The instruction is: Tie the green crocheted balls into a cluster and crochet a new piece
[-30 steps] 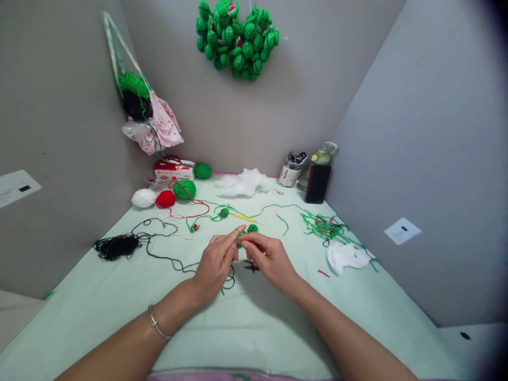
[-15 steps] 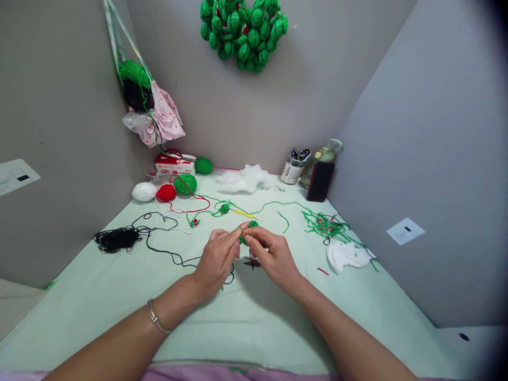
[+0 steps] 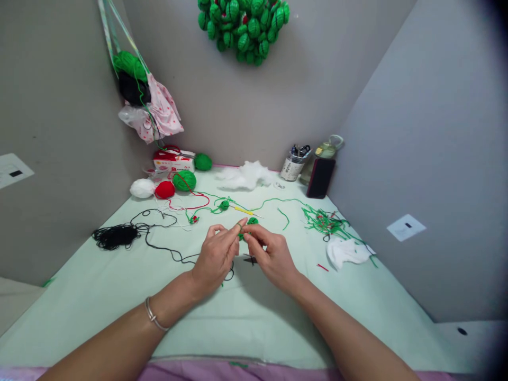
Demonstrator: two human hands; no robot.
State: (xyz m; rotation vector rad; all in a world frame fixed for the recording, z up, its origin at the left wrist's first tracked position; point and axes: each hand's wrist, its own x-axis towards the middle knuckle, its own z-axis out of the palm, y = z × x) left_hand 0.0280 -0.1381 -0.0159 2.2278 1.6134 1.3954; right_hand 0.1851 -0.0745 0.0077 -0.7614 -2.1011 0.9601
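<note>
Holding a small, round, green crocheted yarn piece (image 3: 253, 221) between the fingertips of the bare left hand (image 3: 214, 254) and the bare right hand (image 3: 273, 255), at the middle of a pale green cloth-covered table (image 3: 361, 288). Pinching narrowly on both sides, with a thin green yarn strand (image 3: 239, 226) across the left fingertips; cannot tell the exact finger contact behind the right knuckles. Probably best to steady the piece with the left and guide the strand with the right in short, even pulls, checking tension by touch. Mind the dark, pointed metal blade (image 3: 249, 260) on the near side, partly hidden by the right hand. Avoid snagging the tangled skein of black yarn (image 3: 115, 236) on the left, and leave the slim, yellow-handled crochet hook (image 3: 243, 211) on the far side
</note>
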